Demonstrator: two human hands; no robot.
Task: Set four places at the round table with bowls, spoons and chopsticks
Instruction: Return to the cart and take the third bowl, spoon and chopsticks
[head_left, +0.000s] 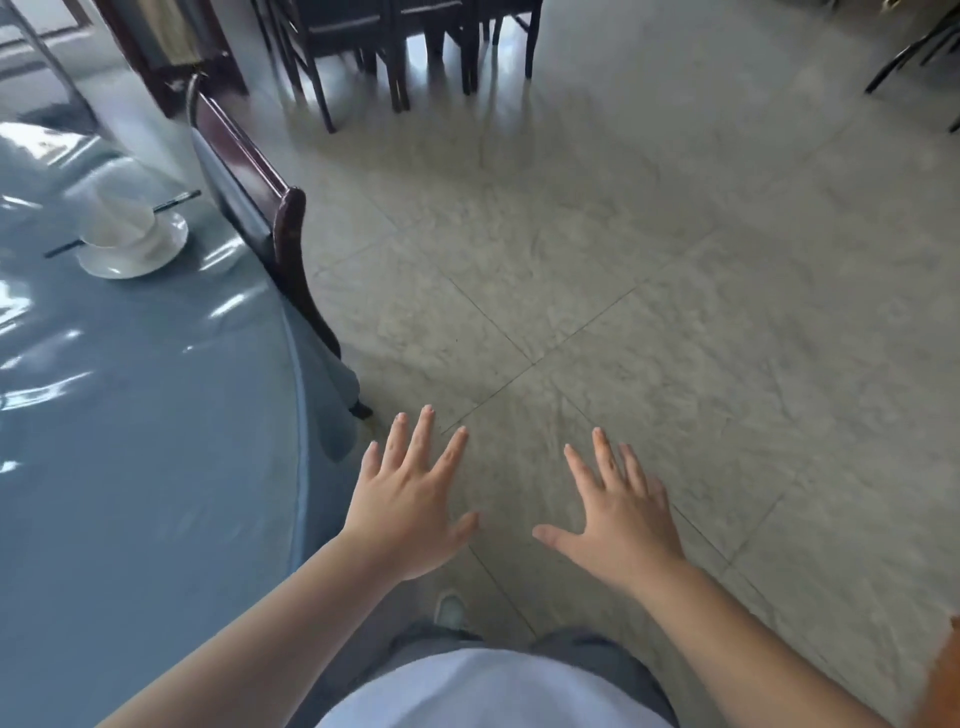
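Observation:
The round table (130, 441), under a shiny blue cloth, fills the left side of the head view. One place is laid near its far edge: a white bowl (117, 223) with a white spoon (124, 205) in it stands on a white saucer (156, 254), and dark chopsticks (174, 201) lie across the bowl's rim. My left hand (408, 512) and my right hand (621, 519) are stretched out over the floor, right of the table edge. Both are empty, palms down, fingers spread.
A dark wooden chair (260, 208) is pushed against the table beside the laid place. More dark chairs (395, 47) stand at the back, and black chair legs (914, 57) show at the top right. Pale tiled floor (649, 260) spreads to the right.

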